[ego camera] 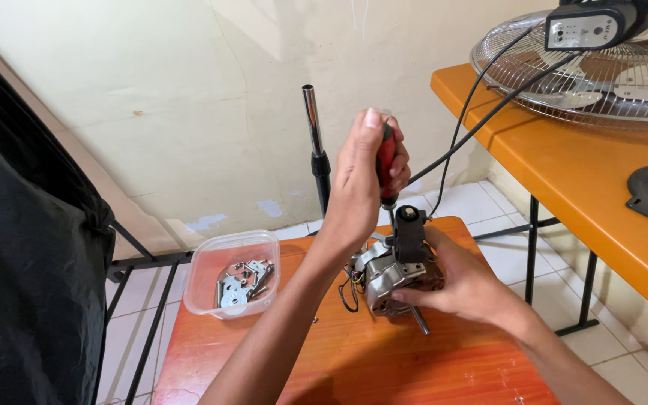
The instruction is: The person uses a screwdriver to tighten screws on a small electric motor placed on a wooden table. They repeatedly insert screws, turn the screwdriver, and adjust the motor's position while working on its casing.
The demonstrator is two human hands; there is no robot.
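Gripping a red-handled screwdriver [386, 161] upright in the left hand [361, 176], fingers wrapped tight round the handle, tip pressing down onto the black top of a small motor [399, 266]. Steadying that motor with the right hand [463, 285], fingers curled snug against its side at 3 o'clock. Sitting mid-desk [354, 360], the motor, shaft poking toward 6 o'clock. Resting at 9 o'clock, a clear plastic tub [232, 274] holding screws and metal bits. Lying at 2 o'clock on an orange table [564, 165], a fan guard [601, 75].

grey control panel label [583, 31], top right, on fan housing
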